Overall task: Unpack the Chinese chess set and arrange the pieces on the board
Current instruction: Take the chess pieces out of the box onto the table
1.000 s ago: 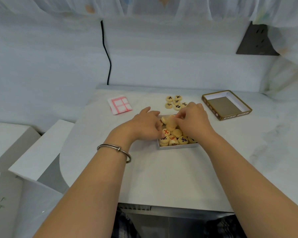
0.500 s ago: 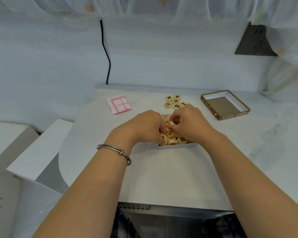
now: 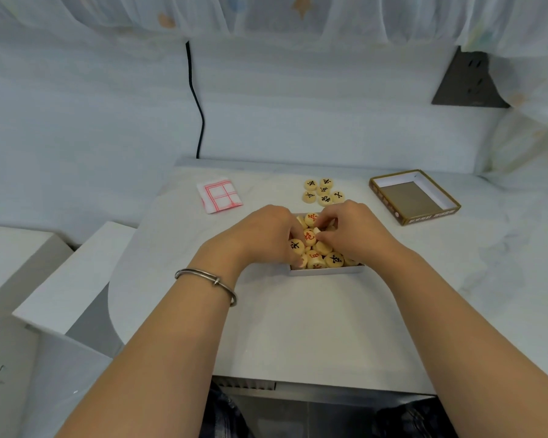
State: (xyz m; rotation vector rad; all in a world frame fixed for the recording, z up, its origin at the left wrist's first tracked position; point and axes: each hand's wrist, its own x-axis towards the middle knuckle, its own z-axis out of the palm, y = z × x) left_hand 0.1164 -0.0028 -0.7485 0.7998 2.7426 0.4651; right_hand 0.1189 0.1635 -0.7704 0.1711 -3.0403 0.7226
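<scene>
Left hand (image 3: 266, 237) and right hand (image 3: 353, 232) drawn closer together in box (image 3: 326, 271), curled among pieces (image 3: 334, 259), grip unclear; unpacking step, next lift pieces out.

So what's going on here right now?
A person is digging into the white box of chess pieces, with the left hand and right hand curled among them. Whether either grips one is unclear. Six black-marked pieces sit on the table just beyond the box. The folded board lies unopened at the far left, the empty lid at the far right.
</scene>
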